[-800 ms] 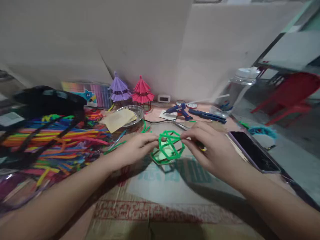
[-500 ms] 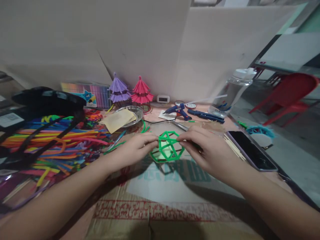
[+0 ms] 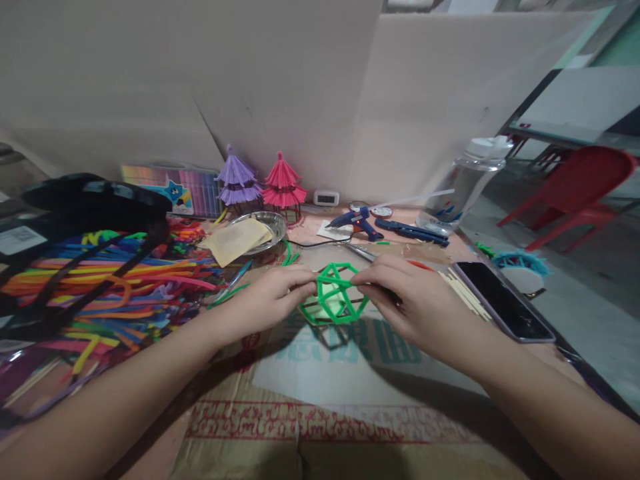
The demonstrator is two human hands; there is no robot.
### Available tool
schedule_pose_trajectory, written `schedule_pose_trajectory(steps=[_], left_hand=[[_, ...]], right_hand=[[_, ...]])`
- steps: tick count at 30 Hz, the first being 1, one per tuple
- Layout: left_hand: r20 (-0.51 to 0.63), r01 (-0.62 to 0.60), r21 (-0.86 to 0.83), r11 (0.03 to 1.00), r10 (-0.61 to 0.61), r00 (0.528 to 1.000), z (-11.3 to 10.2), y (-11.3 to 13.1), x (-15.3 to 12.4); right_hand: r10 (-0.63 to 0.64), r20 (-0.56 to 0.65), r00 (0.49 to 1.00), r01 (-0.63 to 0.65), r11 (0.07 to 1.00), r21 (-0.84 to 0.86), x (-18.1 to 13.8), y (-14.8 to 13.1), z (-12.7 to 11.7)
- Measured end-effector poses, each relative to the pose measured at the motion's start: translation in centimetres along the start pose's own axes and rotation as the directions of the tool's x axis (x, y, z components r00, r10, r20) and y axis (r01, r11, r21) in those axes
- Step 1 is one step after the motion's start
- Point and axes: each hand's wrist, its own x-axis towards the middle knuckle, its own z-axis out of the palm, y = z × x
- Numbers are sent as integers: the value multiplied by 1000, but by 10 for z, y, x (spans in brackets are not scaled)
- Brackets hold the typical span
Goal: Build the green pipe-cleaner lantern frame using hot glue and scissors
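Observation:
Between my hands is a small green frame (image 3: 334, 303) that looks built from pipe cleaners, with some dark bars in it. My left hand (image 3: 277, 293) pinches its left upper edge between thumb and fingertips. At the upper right edge, my right hand (image 3: 400, 287) has its thumb and fingers closed on a green pipe cleaner of the frame. A pale green patch shows inside the open frame. What lies under my right palm is hidden; the grey tip of a metal tool (image 3: 361, 252) sticks out behind that hand.
Bundled coloured pipe cleaners (image 3: 150, 280) cover the left side. Behind stand purple (image 3: 239, 183) and pink (image 3: 283, 183) tiered roof models, a metal dish (image 3: 277, 230) and a blue glue gun (image 3: 357, 220). A phone (image 3: 505, 300), wooden sticks (image 3: 465, 293) and a water bottle (image 3: 460, 187) are at right.
My right hand has shifted slightly left along the frame's top edge, and the green strip between my hands sits a little lower. My left hand stays nearly still.

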Motion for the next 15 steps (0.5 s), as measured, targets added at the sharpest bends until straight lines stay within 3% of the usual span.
schedule_pose_trajectory(steps=[15], left_hand=[[-40,137,45,990,-135,990,-1,-2,-10]], right_hand=[[19,68,998,-18,1000,-11,-2,1,2]])
